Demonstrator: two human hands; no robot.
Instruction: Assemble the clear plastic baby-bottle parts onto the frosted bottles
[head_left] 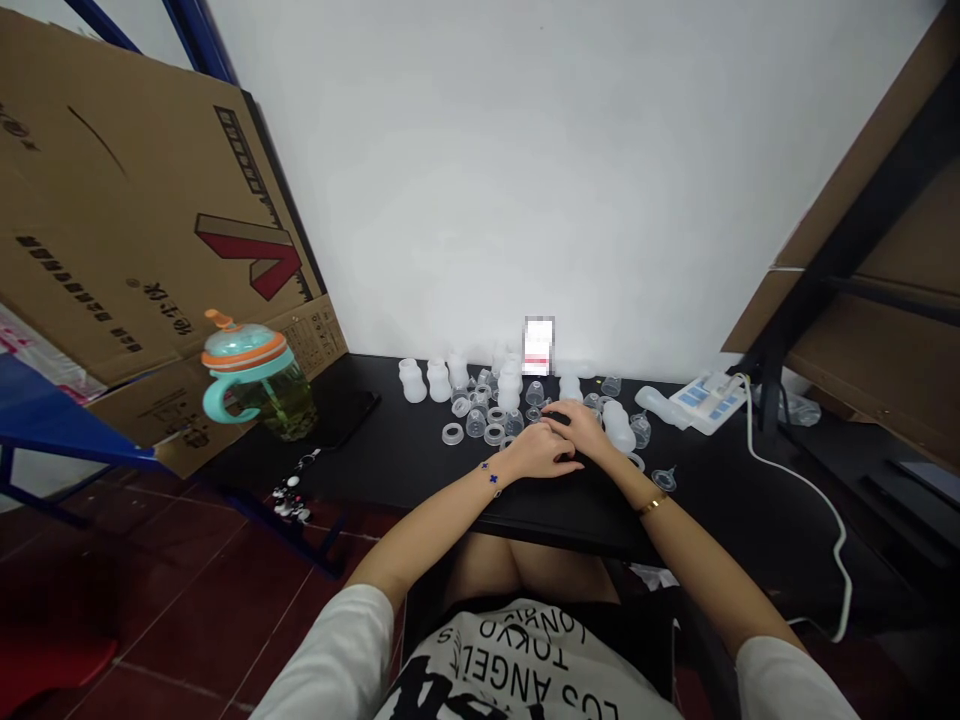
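Note:
Both hands rest together over the front of the black table (360, 460), touching each other. My left hand (538, 452) has bent fingers, with one digit stretched to the right; I see nothing in it. My right hand (583, 428) points leftward with its fingers apart, holding nothing visible. Just beyond them lie small baby bottle parts: a frosted white bottle (509, 386), another white bottle (618, 428) tipped by my right wrist, clear dome caps (475, 423) and ring collars (452, 434). A clear nipple-like piece (664, 479) lies beside my right forearm.
A teal-handled drink jug (259, 375) and a dark phone (352, 418) are at left, near a large cardboard box (150, 200). Against the wall is a pixelated bright rectangle (538, 345). At right, a power strip (709, 402) trails a white cable (795, 475).

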